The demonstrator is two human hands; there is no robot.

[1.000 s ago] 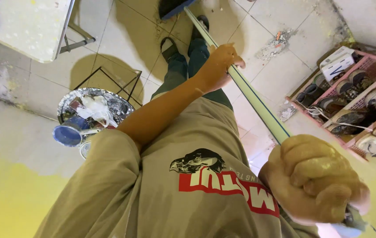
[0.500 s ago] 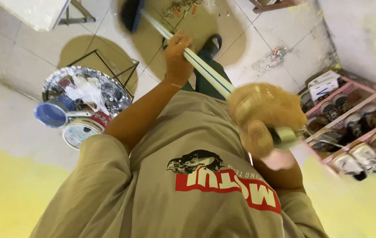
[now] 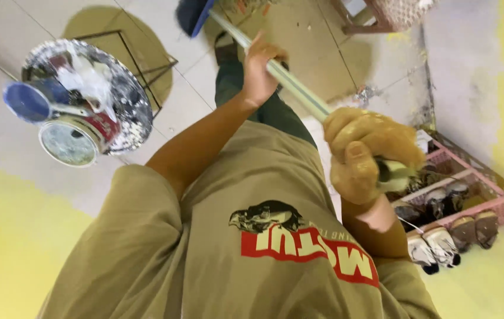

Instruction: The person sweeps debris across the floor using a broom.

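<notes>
My left hand (image 3: 258, 70), bare, is closed around the middle of a long pale green pole (image 3: 296, 88). My right hand (image 3: 363, 155), in a yellowish glove, grips the pole's near end in front of my chest. The pole slants away to a dark blue head (image 3: 192, 15) resting near the tiled floor at the top of the view. My dark green trouser leg (image 3: 237, 88) and a foot show under the pole. My tan shirt with a red and black print fills the lower part of the view.
A round paint-spattered tray (image 3: 125, 100) on a wire stand at the left carries a paint can (image 3: 72, 139), a blue cup (image 3: 28, 101) and crumpled rags. A pink shoe rack (image 3: 470, 177) with several shoes stands at the right. Yellow walls flank both sides. A wicker seat (image 3: 393, 12) sits top right.
Both hands have shifted left and up along with the pole, and the blue head has come into view. The view has swung, so the tray and the shoe rack sit lower in the picture.
</notes>
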